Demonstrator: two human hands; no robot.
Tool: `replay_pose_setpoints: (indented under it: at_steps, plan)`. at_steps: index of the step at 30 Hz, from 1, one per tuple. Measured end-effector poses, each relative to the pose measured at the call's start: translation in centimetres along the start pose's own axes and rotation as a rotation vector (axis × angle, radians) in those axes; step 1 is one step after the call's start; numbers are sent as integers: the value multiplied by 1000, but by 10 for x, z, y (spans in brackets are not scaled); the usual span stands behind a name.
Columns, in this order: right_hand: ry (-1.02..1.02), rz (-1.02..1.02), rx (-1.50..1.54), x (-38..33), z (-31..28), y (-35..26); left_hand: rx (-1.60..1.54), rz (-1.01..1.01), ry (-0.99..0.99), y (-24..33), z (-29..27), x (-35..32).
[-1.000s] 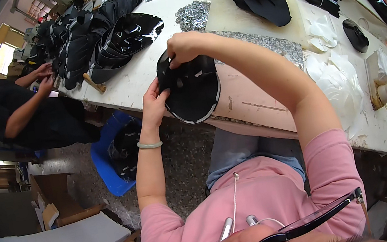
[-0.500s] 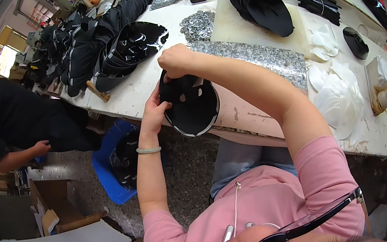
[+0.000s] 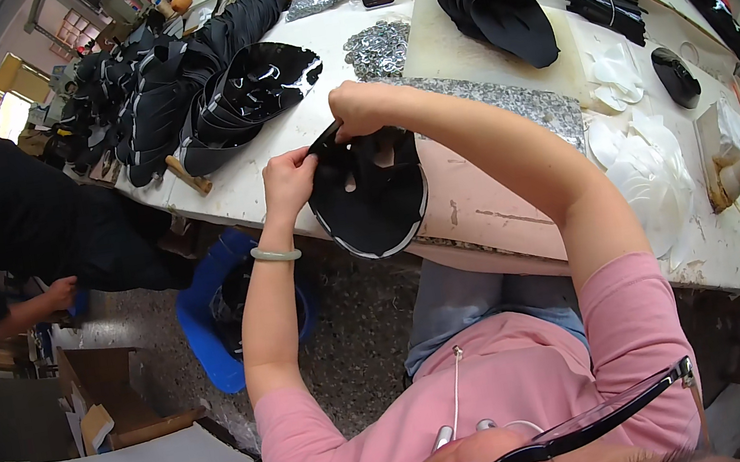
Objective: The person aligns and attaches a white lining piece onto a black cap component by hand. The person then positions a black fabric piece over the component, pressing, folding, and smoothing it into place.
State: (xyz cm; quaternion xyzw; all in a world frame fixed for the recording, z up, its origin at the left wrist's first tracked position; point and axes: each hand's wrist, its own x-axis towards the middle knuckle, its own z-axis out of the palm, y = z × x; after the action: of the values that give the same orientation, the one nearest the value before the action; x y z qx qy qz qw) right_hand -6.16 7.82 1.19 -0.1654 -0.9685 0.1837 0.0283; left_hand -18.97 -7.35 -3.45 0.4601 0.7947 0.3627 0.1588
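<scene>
Black piece [image 3: 375, 219] pinched amid clutter

It is held at the near edge of the white table [image 3: 303, 115], left hand [image 3: 289, 182] at its ten o'clock, right hand [image 3: 356, 111] at twelve, both pinching its rim. Metal rings [image 3: 377, 50] lie just past twelve; white sheets [image 3: 645, 185] at three; blue bin [image 3: 202, 337] at eight; co-worker [image 3: 39, 223] at nine.
</scene>
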Motion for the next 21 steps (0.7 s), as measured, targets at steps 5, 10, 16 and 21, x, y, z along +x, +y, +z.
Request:
replay_pose_setpoints:
  at_steps: [5,10,16,21]
  plan:
    - [46,50,-76,4,2,-7,-13,79,-47,-17,-7,21]
    - [93,138,-156,11,4,-3,91,82,-208,10,-15,25]
    - [129,114,-193,14,5,3,33,73,-264,8,-10,37]
    - [179,93,-205,10,4,7,-6,115,-261,12,-5,55]
